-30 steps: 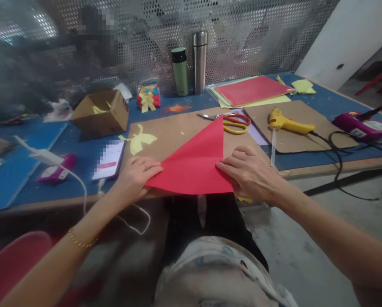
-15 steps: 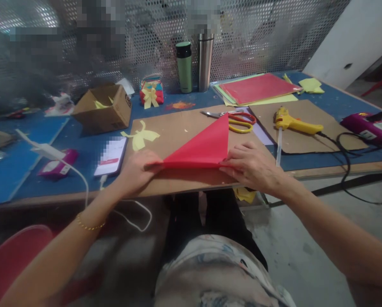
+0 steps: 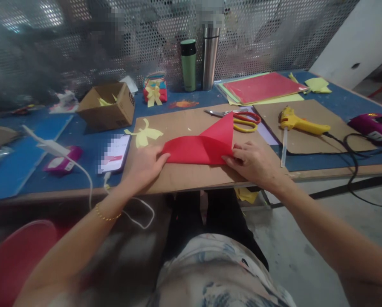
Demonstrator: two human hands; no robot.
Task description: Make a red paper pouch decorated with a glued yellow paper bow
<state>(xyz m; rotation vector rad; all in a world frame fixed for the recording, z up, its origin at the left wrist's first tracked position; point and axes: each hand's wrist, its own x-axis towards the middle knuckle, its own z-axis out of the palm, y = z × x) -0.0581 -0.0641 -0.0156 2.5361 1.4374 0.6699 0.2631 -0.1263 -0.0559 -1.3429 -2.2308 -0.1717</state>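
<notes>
Between my hands a sheet of red paper (image 3: 194,149) lies folded over on a piece of cardboard (image 3: 178,175). Its right part rises to a point, and its left part curves over toward my left hand. My left hand (image 3: 149,162) pinches the left end, thumb along the near edge. With thumb and fingers closed, my right hand (image 3: 250,160) grips the right corner. Just behind the paper's tip are scissors (image 3: 245,121) with one red and one yellow handle. A yellow paper bow shape (image 3: 143,134) rests beyond my left hand.
To the left are a phone (image 3: 116,153) with a white cable and a cardboard box (image 3: 108,106). A yellow glue gun (image 3: 301,121) lies on the right, its black cord trailing. Behind stand a green tumbler (image 3: 188,68), a steel flask (image 3: 210,59) and coloured sheets (image 3: 267,87).
The paper's left part, flat in a slanting triangle before, now bulges up and curves over by my left hand. My left thumb has come onto its near edge. The whole view has shifted slightly.
</notes>
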